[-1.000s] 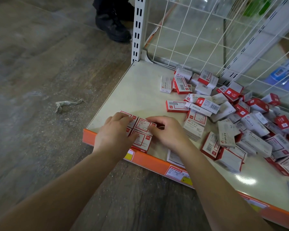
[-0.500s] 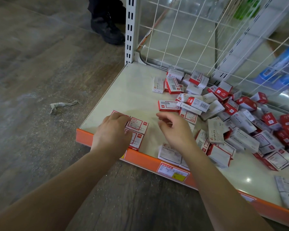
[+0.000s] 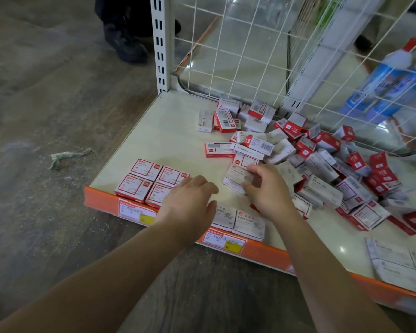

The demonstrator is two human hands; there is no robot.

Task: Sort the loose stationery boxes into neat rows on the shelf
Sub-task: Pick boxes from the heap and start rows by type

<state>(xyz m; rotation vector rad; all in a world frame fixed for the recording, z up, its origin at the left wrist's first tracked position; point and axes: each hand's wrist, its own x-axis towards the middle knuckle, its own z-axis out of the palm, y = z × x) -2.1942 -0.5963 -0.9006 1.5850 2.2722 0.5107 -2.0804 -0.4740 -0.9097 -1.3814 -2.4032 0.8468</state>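
Gripping a white paper-clip box mid-frame, right hand curls round it. Left hand hovers flat, fingers relaxed, beside four tidy red boxes on shelf.

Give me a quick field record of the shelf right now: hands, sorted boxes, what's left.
left hand: open, hovering by the sorted block
right hand: gripping a white paper clips box
sorted block: four red-framed boxes, two by two, at front left corner
front-edge pair: two white boxes side by side
loose pile: many boxes jumbled, right and rear
shelf: orange front lip
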